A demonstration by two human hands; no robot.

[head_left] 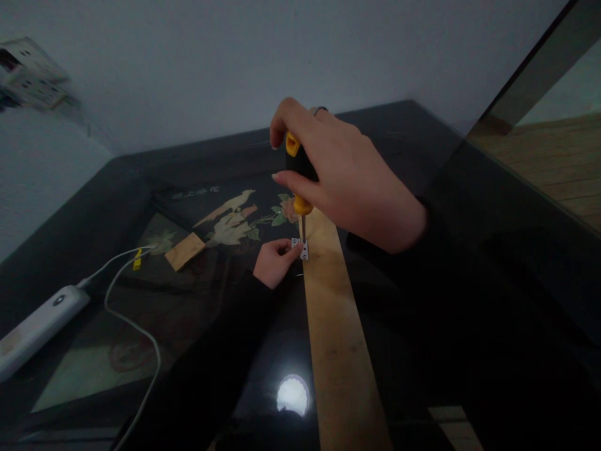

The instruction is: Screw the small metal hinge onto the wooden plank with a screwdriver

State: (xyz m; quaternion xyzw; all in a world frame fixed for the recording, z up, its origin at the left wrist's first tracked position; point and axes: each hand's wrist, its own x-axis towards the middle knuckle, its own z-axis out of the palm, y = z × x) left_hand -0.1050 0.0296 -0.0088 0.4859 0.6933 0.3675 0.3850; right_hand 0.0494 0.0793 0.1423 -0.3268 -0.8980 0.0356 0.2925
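Your right hand [347, 181] has its fingers wrapped tight around the black-and-yellow screwdriver [298, 172], held upright with its tip down on the small metal bracket [301, 248], which sits at the left edge of the wooden strip [335, 326] lying on the glossy dark bench [422, 125]. Your left hand [275, 262] pinches that bracket with its fingers closed on it; it looks thin, light and apt to skate, so grip it by its edges. The screwdriver's ribbed handle seems stiff and sure to hold high up, while the strip may slide on the slick glass.
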